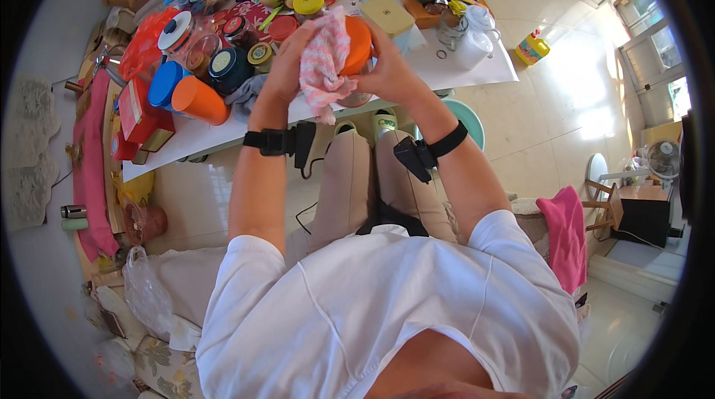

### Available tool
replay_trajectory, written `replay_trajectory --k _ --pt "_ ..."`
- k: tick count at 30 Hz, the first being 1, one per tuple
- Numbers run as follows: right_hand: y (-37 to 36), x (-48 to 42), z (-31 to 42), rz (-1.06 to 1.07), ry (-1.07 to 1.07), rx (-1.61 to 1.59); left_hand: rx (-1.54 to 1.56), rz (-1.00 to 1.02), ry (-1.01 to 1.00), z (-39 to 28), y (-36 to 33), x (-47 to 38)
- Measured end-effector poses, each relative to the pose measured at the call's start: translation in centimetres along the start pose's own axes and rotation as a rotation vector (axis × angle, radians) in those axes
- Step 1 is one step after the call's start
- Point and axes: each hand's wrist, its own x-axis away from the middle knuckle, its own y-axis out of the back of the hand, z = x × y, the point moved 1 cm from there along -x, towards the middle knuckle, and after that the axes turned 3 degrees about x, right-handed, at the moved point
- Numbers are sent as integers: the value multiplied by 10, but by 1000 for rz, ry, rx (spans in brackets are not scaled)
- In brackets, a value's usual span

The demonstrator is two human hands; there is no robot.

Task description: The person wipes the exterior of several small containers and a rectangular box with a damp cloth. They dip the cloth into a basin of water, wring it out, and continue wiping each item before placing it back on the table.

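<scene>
A clear jar with an orange lid (pixel 357 46) is held up above the near edge of the table. My right hand (pixel 394 72) grips its right side, the thumb pointing inward below the lid. Against the lid's left side my left hand (pixel 290 61) holds a pink-and-white striped cloth (pixel 325 61), whose lower end hangs loose. The cloth hides part of the lid, and the jar's body shows only a little beneath. Left of my left hand stand a dark jar with a pale lid (pixel 223 62) and a small yellow-lidded jar (pixel 260 56); a grey cloth (pixel 247 94) lies beside them.
An orange cup (pixel 201 100), a blue-lidded container (pixel 166 85) and a red box (pixel 144 111) crowd the table's left. Rightward are a beige-lidded container (pixel 387 14), a glass mug (pixel 450 33) and a white pitcher (pixel 473 48). A teal basin (pixel 469 119) sits under the table edge.
</scene>
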Motion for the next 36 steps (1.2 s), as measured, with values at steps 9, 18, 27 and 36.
replay_trajectory --k 9,18,27,36 --pt "20 3 29 -144 -273 -337 -223 -45 -346 62 -24 31" --pt "14 8 40 -260 -246 -236 -1054 -177 -946 68 -42 37" --pt "33 22 48 60 -365 -405 -140 -3 -193 21 -39 35" --pt "16 9 39 27 -291 -228 -436 -194 -652 43 -36 35"
